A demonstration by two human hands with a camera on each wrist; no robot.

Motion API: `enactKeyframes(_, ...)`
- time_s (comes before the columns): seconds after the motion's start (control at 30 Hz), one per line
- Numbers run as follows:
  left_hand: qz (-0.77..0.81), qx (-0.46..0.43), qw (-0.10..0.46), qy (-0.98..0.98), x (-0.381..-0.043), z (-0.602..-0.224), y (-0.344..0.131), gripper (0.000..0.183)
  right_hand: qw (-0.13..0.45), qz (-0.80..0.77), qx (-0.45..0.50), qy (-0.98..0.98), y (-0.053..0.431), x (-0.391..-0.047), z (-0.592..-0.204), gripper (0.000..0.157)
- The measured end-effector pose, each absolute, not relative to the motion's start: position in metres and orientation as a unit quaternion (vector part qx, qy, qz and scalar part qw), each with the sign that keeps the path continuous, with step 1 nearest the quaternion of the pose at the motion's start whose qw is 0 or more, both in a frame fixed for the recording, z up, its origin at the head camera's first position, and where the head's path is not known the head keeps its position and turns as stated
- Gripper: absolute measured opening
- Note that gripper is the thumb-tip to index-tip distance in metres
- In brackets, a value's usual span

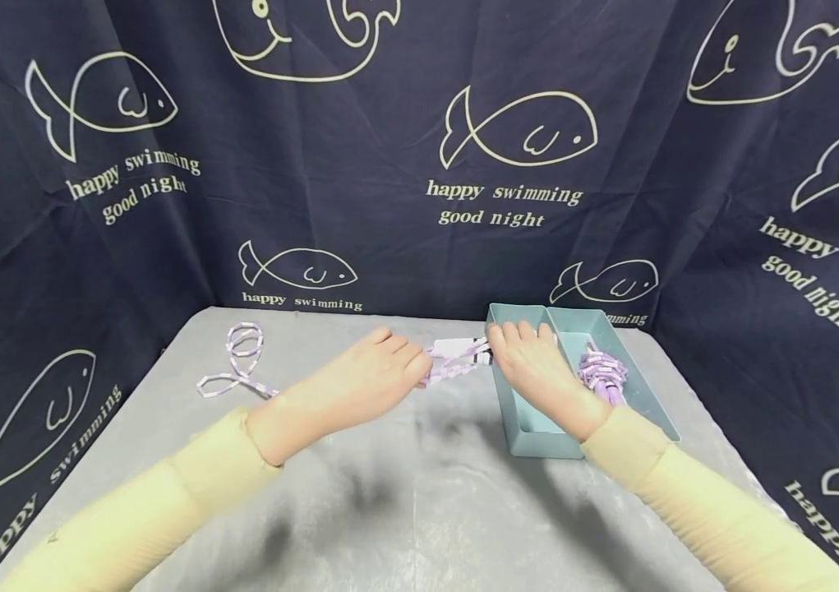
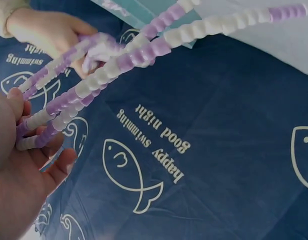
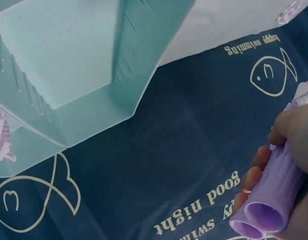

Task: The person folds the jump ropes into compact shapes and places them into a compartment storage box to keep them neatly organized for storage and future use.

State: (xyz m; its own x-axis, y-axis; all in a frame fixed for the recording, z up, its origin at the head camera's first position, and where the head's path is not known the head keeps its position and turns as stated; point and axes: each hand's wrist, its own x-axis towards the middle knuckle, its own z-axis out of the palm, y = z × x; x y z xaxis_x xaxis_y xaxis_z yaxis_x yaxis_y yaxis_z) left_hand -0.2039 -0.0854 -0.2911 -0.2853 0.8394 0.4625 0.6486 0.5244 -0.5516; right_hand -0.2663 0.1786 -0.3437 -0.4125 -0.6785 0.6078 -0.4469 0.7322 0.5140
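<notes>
A purple-and-white beaded jump rope (image 2: 214, 27) stretches between both hands. My left hand (image 1: 360, 378) grips several of its strands, fingers curled round the beads (image 2: 41, 120) in the left wrist view. Two purple handles (image 3: 276, 192) lie side by side in my right hand (image 1: 533, 358), their hollow ends showing past the fingers. The right hand is raised over the left compartment of a teal bin (image 1: 545, 448). A looped tail of the rope (image 1: 244, 349) rests on the table to the left of my left hand; the forearm hides part of it.
In the bin's right compartment lies another bundled purple-and-white jump rope (image 1: 602, 370). A white piece with black marks (image 1: 456, 349) shows behind the rope, between the hands. The grey-covered table (image 1: 419, 510) is bordered by dark blue curtains (image 1: 404, 164) with fish drawings.
</notes>
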Motion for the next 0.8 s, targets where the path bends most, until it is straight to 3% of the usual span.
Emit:
enactKeyframes(0.23, 0.119, -0.443, 0.406, -0.790, -0.221, -0.272, -0.079, 0.007, 0.418, -0.166, 0.365, -0.816, 0.173, -0.264, -0.346, 0.025)
enactKeyframes(0.8, 0.107, -0.444, 0.347, -0.819, -0.278, -0.267, -0.103, 0.005, 0.384, -0.174, 0.432, -0.797, 0.175, -0.255, -0.338, 0.029)
